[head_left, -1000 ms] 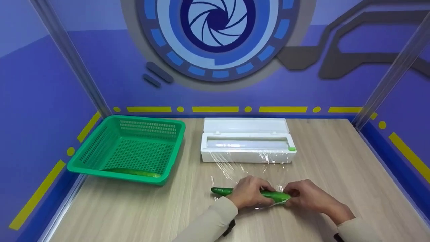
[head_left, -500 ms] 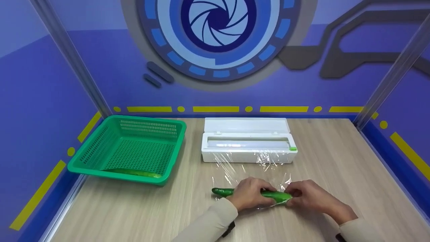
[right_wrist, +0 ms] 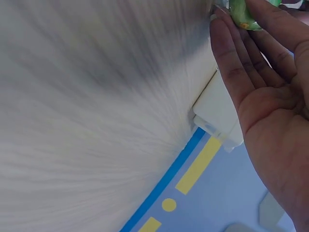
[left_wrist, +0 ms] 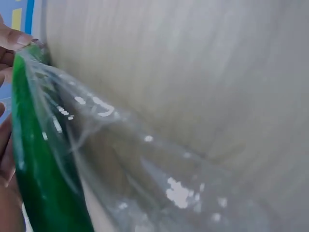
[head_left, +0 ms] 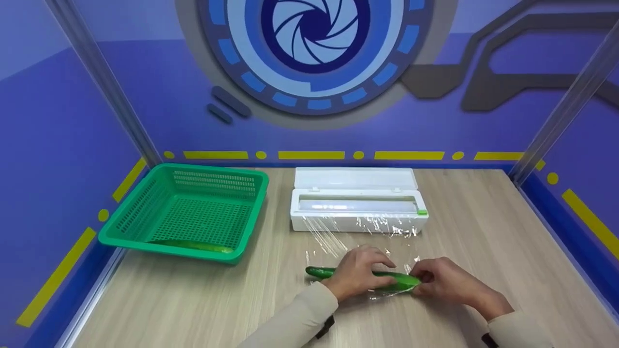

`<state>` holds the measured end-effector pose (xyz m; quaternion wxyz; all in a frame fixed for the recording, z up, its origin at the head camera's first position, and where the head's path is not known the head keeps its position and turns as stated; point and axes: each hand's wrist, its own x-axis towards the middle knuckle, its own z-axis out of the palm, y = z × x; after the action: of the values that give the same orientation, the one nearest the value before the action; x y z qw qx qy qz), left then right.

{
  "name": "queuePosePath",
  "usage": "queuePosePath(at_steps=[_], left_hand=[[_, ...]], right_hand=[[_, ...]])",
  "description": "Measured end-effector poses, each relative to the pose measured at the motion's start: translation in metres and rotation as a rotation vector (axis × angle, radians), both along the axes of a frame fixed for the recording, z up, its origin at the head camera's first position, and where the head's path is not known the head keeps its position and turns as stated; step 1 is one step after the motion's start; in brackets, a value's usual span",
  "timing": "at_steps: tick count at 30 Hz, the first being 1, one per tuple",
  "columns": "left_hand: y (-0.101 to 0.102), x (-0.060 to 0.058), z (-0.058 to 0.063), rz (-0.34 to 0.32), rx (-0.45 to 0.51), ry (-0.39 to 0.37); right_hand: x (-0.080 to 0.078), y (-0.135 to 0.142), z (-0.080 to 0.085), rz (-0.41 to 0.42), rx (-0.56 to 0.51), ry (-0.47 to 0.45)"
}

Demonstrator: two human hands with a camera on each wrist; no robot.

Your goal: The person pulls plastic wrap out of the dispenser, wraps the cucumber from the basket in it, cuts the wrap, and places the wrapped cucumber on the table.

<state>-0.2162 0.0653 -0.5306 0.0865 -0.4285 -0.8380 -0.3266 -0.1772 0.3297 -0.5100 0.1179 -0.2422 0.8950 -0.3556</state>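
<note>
A cucumber [head_left: 401,280] lies crosswise on clear plastic wrap [head_left: 333,244], which runs from the white dispenser [head_left: 358,224]. My left hand [head_left: 355,273] is over the cucumber's middle, thumb and forefinger spread apart on top of it; its other fingers are partly hidden. At the cucumber's right end, my right hand [head_left: 445,280] pinches the wrap's edge with thumb and fingertips. The left wrist view shows wrap [left_wrist: 101,125] draped against the cucumber [left_wrist: 38,154] and trailing away from it. In the right wrist view, fingers [right_wrist: 231,58] surround the cucumber's tip [right_wrist: 244,17].
At the left stands a green basket [head_left: 256,212] with another cucumber [head_left: 193,245] inside. Behind my hands, the dispenser's lid [head_left: 355,179] is up and a film roll [head_left: 358,206] shows. Walls border the wooden tabletop [head_left: 483,217] at the back and sides.
My left hand has loosened and lifted slightly, its thumb and forefinger now wider apart over the cucumber. My right hand stays at the cucumber's right end. Glints on the wrap have shifted.
</note>
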Motion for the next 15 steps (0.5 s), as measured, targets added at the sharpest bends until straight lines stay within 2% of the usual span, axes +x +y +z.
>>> queuePosePath(at_steps=[3,6,11,15], left_hand=[[-0.007,0.004,0.005,-0.006,0.021,0.076],[-0.019,0.012,0.009,-0.04,0.004,0.126],[-0.048,0.027,0.007,-0.111,-0.167,0.125],[-0.072,0.034,0.003,-0.089,-0.296,0.116]], right_hand=[[0.001,0.002,-0.001,-0.009,0.006,-0.005],[0.002,0.002,-0.002,-0.012,0.005,-0.008],[0.003,-0.001,-0.002,-0.004,-0.009,0.003],[0.001,-0.002,-0.001,-0.016,-0.001,-0.01]])
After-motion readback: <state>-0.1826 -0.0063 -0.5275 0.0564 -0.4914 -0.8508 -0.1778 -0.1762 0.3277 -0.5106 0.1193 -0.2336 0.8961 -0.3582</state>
